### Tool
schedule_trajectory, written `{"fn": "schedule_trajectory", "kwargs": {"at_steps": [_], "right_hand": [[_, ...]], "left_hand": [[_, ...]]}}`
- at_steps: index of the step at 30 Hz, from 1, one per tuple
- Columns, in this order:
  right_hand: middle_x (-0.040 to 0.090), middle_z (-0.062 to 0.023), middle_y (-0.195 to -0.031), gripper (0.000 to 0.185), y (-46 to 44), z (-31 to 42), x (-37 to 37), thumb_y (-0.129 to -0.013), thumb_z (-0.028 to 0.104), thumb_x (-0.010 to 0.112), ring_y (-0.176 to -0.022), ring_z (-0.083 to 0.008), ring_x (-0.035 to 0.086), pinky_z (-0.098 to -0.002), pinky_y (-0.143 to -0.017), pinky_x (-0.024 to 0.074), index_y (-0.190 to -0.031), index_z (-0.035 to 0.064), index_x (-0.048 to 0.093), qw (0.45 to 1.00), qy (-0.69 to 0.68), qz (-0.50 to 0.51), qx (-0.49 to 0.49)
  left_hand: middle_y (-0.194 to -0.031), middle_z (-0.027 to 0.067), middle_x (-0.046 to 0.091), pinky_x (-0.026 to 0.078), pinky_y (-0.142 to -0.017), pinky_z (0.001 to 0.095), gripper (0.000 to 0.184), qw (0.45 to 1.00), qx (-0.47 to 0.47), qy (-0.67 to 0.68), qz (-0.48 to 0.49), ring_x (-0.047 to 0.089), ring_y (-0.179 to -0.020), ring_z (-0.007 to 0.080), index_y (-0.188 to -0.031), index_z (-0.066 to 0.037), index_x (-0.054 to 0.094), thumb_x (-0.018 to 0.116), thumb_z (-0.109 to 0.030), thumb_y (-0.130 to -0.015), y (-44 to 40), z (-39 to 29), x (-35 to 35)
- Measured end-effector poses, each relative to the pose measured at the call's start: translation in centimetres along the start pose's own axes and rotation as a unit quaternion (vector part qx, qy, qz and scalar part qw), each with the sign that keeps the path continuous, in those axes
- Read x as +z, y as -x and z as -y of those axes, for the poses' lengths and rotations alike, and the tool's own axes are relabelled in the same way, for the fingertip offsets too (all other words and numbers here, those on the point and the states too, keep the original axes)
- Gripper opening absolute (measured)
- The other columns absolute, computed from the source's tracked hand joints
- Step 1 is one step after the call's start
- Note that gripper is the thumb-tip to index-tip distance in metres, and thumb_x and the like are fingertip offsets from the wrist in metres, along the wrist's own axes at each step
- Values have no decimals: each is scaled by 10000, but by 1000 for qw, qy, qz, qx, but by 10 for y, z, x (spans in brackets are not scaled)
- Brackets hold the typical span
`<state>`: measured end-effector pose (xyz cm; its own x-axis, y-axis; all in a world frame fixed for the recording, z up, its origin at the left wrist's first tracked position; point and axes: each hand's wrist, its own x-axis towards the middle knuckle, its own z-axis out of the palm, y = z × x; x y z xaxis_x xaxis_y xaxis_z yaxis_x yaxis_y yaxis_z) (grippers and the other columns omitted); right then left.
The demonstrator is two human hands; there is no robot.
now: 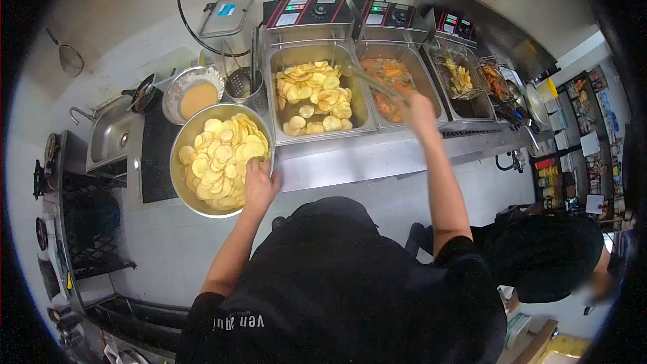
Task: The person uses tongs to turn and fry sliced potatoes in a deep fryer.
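A large metal bowl [176, 182] full of sliced potatoes [222, 158] sits at the counter's front edge. My left hand [259, 185] grips its right rim, fingers over the inside by the slices. My right hand [419, 113] is closed around the handle of a long metal utensil [379, 85], held above the middle fryer [431, 81]. The utensil's far end points toward the left fryer [367, 104]; its tip is too unclear to tell the kind. More potato slices [317, 91] lie in the left fryer's oil. Reddish food or foam [387, 77] fills the middle fryer.
Fryer baskets [458, 71] with fried food stand at the right. Behind the bowl are a smaller bowl of batter [199, 100] and a perforated metal container [244, 87]. A sink [114, 135] lies at far left. Another person in black [546, 256] is at lower right.
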<state>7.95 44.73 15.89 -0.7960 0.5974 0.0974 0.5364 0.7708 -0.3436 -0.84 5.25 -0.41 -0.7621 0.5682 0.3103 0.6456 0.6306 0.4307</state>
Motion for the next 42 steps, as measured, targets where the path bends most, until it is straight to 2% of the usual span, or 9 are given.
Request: {"fn": "schedule_trajectory", "kwargs": {"at_steps": [1, 7, 9, 15, 20, 27, 33, 38, 42], "right_hand": [[712, -250, -1005, 344, -10, 23, 11, -912, 310, 669, -981, -410, 686, -467, -847, 539, -1096, 25, 729, 997, 29, 65, 37], [705, -256, -912, 310, -28, 49, 104, -902, 289, 662, -888, -440, 684, -520, -805, 535, -1033, 17, 731, 999, -13, 40, -35], [689, -302, -902, 331, -4, 55, 103, -914, 273, 607, -894, -455, 685, -532, -810, 539, -870, -31, 732, 996, 10, 64, -58], [690, -284, -874, 236, 73, 62, 28, -890, 180, 631, -869, -447, 685, -512, -824, 536, -904, -42, 710, 986, 8, 99, -133], [693, -265, -869, 197, 87, 60, -21, -871, 163, 639, -851, -441, 688, -517, -797, 543, -892, -22, 703, 988, 63, 89, -110], [697, -251, -885, 234, 13, 21, 41, -867, 202, 666, -889, -431, 684, -520, -796, 537, -1020, 31, 714, 985, 136, 50, -96], [699, -261, -955, 269, 6, 86, 16, -894, 244, 638, -941, -420, 679, -518, -844, 529, -1065, 55, 721, 991, 26, 53, -118], [700, -256, -983, 263, 2, 97, 98, -917, 241, 628, -971, -415, 676, -507, -854, 530, -1077, 55, 721, 985, 12, 142, -93], [702, -251, -973, 266, 34, 88, 37, -909, 229, 646, -965, -415, 676, -504, -848, 532, -1093, 53, 720, 985, 21, 144, -92]], "left_hand": [[-1112, 253, 562, 464, -931, 496, 297, 1000, -4, 6, 3, 531, -1071, 426, -1033, 52, 617, 693, -122, -805, 0, 0, 1], [-1117, 252, 564, 465, -927, 497, 318, 1000, 10, -2, -10, 533, -1064, 423, -1046, 46, 627, 704, -141, -800, 2, 1, -1], [-1113, 253, 564, 466, -924, 499, 319, 1000, 10, 1, -13, 533, -1062, 421, -1046, 44, 634, 702, -153, -804, 3, 2, -1], [-1104, 259, 561, 463, -927, 497, 305, 1000, -7, -10, -3, 529, -1064, 423, -1022, 49, 636, 694, -166, -815, 3, 0, -2], [-1101, 259, 558, 455, -940, 495, 295, 1000, -2, -3, -4, 522, -1072, 425, -1015, 53, 632, 686, -167, -826, 3, 1, 0], [-1125, 269, 561, 455, -953, 496, 299, 1000, -7, -19, -7, 522, -1083, 431, -1025, 55, 636, 687, -164, -828, 2, -2, -3], [-1109, 272, 567, 456, -957, 506, 284, 1000, -13, -21, 0, 524, -1095, 437, -1008, 51, 643, 690, -154, -817, 3, -2, -1], [-1104, 266, 562, 462, -950, 500, 281, 1000, -5, -6, -17, 524, -1103, 432, -993, 54, 640, 698, -146, -803, 2, -2, -3], [-1113, 260, 561, 463, -954, 496, 280, 1000, -11, -10, -17, 524, -1108, 429, -991, 52, 643, 703, -144, -801, 3, -2, -1]]}}
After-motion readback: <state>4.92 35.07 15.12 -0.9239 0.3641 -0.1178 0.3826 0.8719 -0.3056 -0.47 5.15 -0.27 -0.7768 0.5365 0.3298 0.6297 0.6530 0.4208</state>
